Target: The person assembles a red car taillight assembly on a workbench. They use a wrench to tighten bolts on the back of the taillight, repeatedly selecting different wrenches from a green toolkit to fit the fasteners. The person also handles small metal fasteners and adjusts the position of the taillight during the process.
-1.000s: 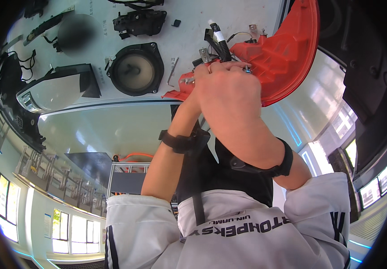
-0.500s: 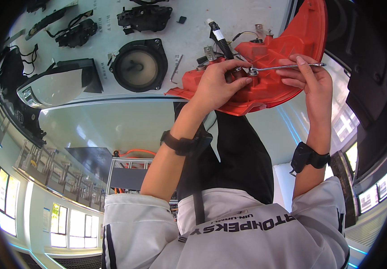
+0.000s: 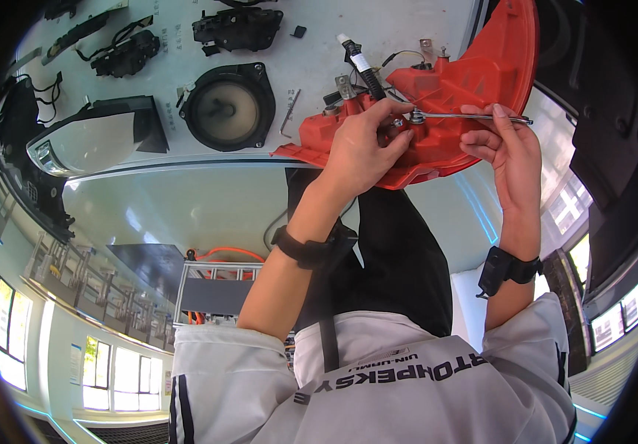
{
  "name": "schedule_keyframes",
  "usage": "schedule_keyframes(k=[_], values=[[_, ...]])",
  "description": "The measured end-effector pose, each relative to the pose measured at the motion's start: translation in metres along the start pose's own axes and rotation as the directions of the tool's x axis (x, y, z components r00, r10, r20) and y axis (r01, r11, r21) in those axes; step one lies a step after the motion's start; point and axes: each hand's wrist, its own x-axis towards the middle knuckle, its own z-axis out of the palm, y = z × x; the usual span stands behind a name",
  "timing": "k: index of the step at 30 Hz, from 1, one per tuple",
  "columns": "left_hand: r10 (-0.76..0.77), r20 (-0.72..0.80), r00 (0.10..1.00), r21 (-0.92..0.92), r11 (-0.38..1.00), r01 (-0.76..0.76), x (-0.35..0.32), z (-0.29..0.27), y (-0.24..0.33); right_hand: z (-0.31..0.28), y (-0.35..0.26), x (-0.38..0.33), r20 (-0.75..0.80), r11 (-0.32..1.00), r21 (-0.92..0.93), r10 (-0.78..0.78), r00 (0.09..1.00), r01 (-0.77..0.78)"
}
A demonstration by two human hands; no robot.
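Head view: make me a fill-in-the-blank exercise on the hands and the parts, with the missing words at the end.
1. The silver wrench has one end near the left hand and the other at the fingers of the ____.
2. The large curved part under the wrench is coloured ____.
3. In the picture, the round speaker lies to the ____ of that part.

Missing words: right hand; red; left.

A round black-framed speaker (image 3: 228, 109) lies left on the pale table (image 3: 313, 70), a bent hex key (image 3: 290, 112) just right of it. Farther left sits a mirror housing (image 3: 93, 144) — white, black-ended. Beyond are a black mechanism (image 3: 237, 31) and a small black piece (image 3: 299, 32) — nearer, a metal-framed rack (image 3: 219, 288).
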Motion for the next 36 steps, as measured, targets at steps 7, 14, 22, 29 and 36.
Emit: schedule_keyframes(k=[7, 14, 22, 29, 36], values=[[-0.045, -0.023, 0.999, -0.011, 0.999, 0.044, -0.003, 0.002, 0.009, 0.019, 0.001, 0.003, -0.13, 0.996, -0.028, -0.082, 0.988, 0.079], [-0.077, 0.029, 0.997, -0.087, 0.993, 0.079, -0.002, 0.0, 0.001, 0.023, 0.01, -0.005, -0.185, 0.976, -0.141, -0.189, 0.964, 0.164], [-0.146, 0.198, 0.969, -0.21, 0.96, 0.188, 0.009, -0.005, -0.003, 0.077, 0.025, -0.051, 0.155, 0.443, -0.692, -0.68, 0.717, 0.57], [0.17, 0.151, 0.974, -0.45, 0.889, -0.085, 0.019, 0.002, -0.04, 0.125, 0.031, -0.045, 0.362, 0.22, -0.763, -0.634, 0.684, 0.608], [0.119, 0.151, 0.981, -0.538, 0.843, -0.02, 0.006, 0.001, -0.029, 0.114, 0.023, -0.033, 0.304, 0.46, -0.597, -0.628, 0.716, 0.657]])
